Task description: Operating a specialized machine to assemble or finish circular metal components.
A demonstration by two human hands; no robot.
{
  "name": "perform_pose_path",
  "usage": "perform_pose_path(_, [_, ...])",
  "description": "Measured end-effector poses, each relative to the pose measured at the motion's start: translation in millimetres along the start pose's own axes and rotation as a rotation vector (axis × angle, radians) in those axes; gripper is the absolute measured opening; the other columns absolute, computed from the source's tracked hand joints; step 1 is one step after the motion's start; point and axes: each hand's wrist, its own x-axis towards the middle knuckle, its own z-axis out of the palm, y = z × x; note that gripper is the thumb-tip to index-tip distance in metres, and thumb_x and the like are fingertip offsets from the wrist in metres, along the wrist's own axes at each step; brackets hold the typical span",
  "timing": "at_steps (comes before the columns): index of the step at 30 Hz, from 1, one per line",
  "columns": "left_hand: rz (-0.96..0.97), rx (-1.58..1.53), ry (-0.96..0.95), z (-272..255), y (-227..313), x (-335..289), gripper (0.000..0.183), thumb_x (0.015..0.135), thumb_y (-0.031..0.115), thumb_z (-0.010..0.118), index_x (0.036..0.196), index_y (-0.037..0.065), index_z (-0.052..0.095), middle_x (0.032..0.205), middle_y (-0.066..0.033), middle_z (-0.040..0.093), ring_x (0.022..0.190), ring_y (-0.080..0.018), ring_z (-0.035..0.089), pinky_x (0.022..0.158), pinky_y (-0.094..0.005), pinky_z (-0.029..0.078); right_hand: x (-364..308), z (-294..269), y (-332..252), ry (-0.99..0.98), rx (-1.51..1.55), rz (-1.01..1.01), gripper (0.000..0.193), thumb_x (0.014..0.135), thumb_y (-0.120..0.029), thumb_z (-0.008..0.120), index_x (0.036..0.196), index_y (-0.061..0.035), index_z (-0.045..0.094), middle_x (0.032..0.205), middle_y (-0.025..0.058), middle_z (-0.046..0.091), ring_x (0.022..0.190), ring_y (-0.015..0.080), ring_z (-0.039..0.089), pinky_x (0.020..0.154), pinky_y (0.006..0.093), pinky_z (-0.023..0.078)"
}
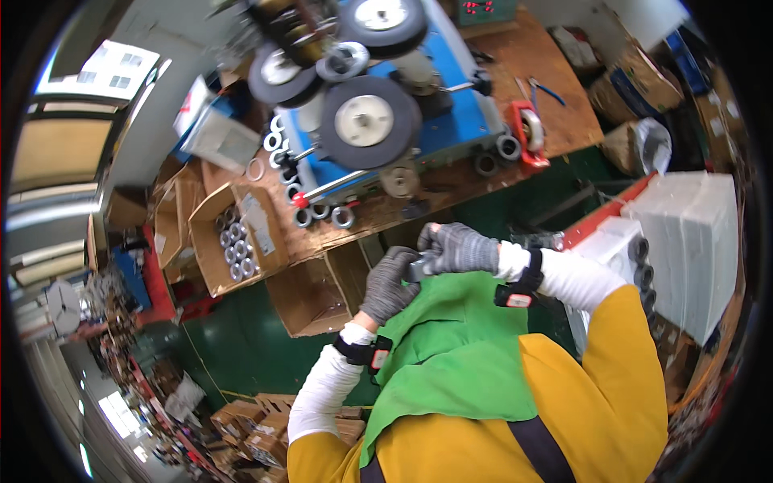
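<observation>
The left hand point(392, 283) and right hand point(462, 249) gripped a small grey part point(415, 270) between them, apparently for steadiness, near the green apron point(455, 362).

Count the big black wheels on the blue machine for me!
3: the front wheel, closest to the person; the left wheel, partly covered; and the back wheel, at the picture's top edge. More could hide behind the machine's parts.
</observation>
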Motion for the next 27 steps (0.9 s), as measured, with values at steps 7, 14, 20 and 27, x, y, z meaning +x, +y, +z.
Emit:
perform_pose_path(7, [-0.367, -0.728, -0.187, -22, -39, -50, 0.041, 0.061, 0.007, 0.064, 0.099, 0.002, 0.05, 0.086, -0.003, 0.055, 0.079, -0.0103, 0.05, 0.073, -0.0249, 0.043, 30, 18, -8, -0.217, 0.017, -0.108, 0.059, 0.061, -0.039, 0.069, 0.1, 0.0001, 0.049, 0.083, 0.0124, 0.057, 0.075, 0.0208, 0.057, 0.068, 0.0313, 0.045])
perform_pose_path(14, [-0.404, -1.068, 0.044, -105, -99, -75, 0.044, 0.065, 0.019, 0.069, 0.1, 0.002, 0.05, 0.087, -0.0044, 0.056, 0.076, -0.0103, 0.051, 0.069, -0.025, 0.043, 57, 50, 16, -0.24, 0.023, -0.014, 0.037, 0.074, -0.023, 0.062, 0.102, -0.0005, 0.05, 0.089, 0.0069, 0.055, 0.08, 0.0123, 0.053, 0.071, 0.0264, 0.044])
perform_pose_path(20, [-0.479, -1.111, 0.556, -173, -246, -105, 0.029, 0.067, 0.01, 0.064, 0.094, 0.006, 0.053, 0.082, -0.0019, 0.055, 0.072, -0.0138, 0.054, 0.063, -0.025, 0.046, 57, 57, -7, -0.075, 0.06, 0.451, 0.032, 0.076, -0.025, 0.06, 0.096, -0.0012, 0.053, 0.073, 0.0027, 0.056, 0.063, 0.0087, 0.05, 0.058, 0.0229, 0.043])
perform_pose_path(27, [-0.947, -1.631, 1.141, -269, -437, -99, 0.01, 0.075, 0.005, 0.053, 0.083, 0.002, 0.049, 0.074, -0.0108, 0.053, 0.072, -0.0254, 0.055, 0.069, -0.0401, 0.05, 30, 68, 34, 0.071, 0.19, 0.633, 0.026, 0.079, -0.021, 0.056, 0.097, -0.0026, 0.052, 0.075, 0.0013, 0.055, 0.062, 0.0085, 0.05, 0.056, 0.023, 0.043])
